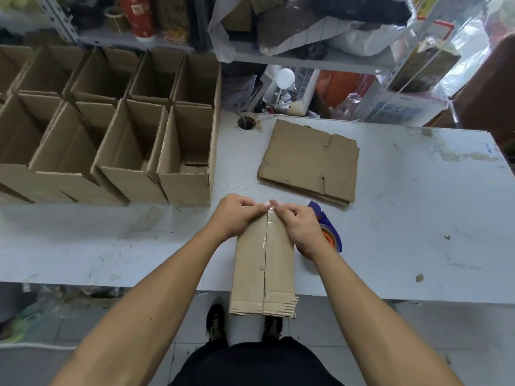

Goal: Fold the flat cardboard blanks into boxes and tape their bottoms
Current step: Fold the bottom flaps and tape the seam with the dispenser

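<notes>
Centrally, low in the frame, a folded box point(264, 263) lies bottom-up on the white table point(390, 218), its near end hanging over the table's front edge. A strip of clear tape point(266, 246) runs along its middle seam. Both hands sit at the box's far end: the left hand point(237, 215) curls its fingers over the far edge and grips the box, thumb pressed near the seam; the right hand point(299, 224) curls likewise, fingertips pinching the tape end at the edge. Just right of the box, partly behind the right wrist, lies a blue tape dispenser point(330, 232) with an orange core. Toward the upper middle, a stack of flat blanks point(309, 160) rests on the table. At upper left, finished boxes point(111, 126) stand open-topped in 2 rows, touching one another.
</notes>
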